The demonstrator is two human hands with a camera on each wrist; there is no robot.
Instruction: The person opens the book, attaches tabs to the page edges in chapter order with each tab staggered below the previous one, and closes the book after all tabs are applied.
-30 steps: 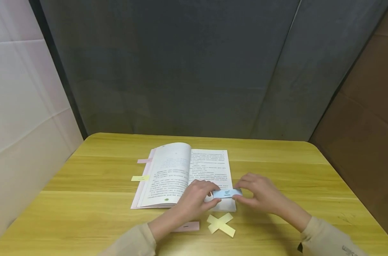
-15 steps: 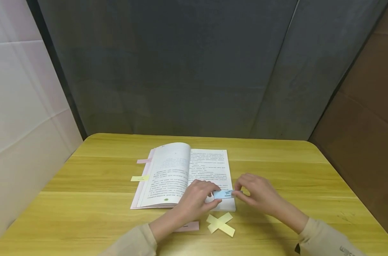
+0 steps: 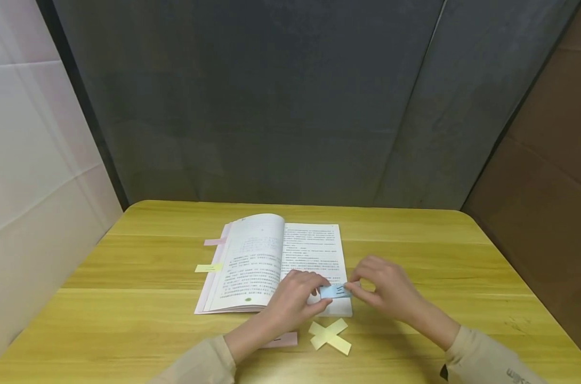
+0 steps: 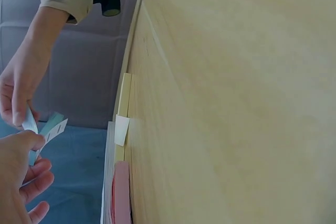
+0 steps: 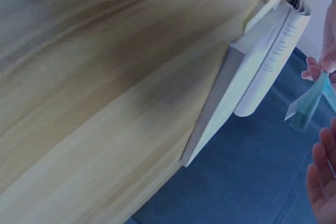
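Over the right page of an open book (image 3: pixel 314 250), both hands hold a small blue pad of sticky notes (image 3: pixel 332 292) with dark strokes on it. My left hand (image 3: pixel 295 296) pinches the pad's left end between thumb and fingers. At the other end, the thumb and forefinger of my right hand (image 3: pixel 384 288) pinch a strip of it. In the left wrist view the blue strips (image 4: pixel 51 127) fan apart, one running up to the right fingers. The right wrist view also shows the spread strips (image 5: pixel 310 103), raised off the book.
Two yellow sticky-note pads (image 3: pixel 329 335) lie crossed on the wooden table (image 3: pixel 127 330), in front of the book. A pink pad (image 3: pixel 283 340) is partly behind the left forearm. Pink (image 3: pixel 215 242) and yellow tabs (image 3: pixel 208 268) stick out from the book's left edge.
My right fingers have shifted slightly left and upward with the pad's end, and the strips now bend and separate. My left hand keeps its place.
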